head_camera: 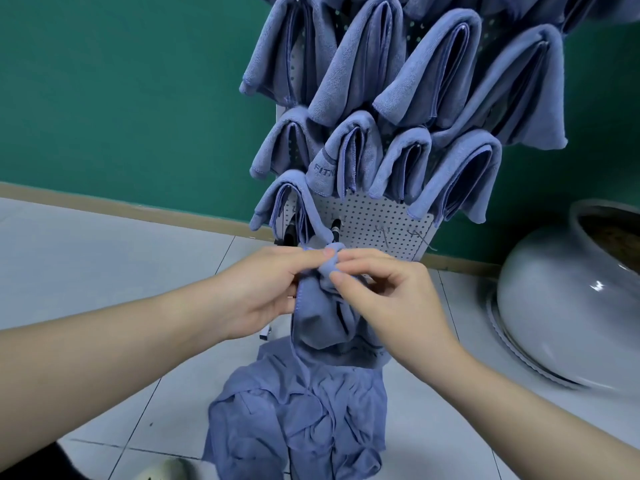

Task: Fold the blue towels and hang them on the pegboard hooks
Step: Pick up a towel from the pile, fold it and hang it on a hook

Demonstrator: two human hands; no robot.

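A blue towel (323, 317) hangs bunched between my hands in front of the white pegboard (377, 220). My left hand (266, 289) grips its upper edge from the left. My right hand (391, 292) pinches the bunched top corner between thumb and fingers. Several folded blue towels (381, 81) hang on the pegboard's hooks in rows above. At the lower right of the board, bare metal hooks (420, 239) stick out. A crumpled pile of blue towels (301, 420) lies on the floor below my hands.
A large white ceramic pot (568, 306) stands on the tiled floor (104, 258) at the right, close to the pegboard. A green wall (121, 98) with a tan baseboard runs behind. A shoe tip (166, 471) shows at the bottom edge.
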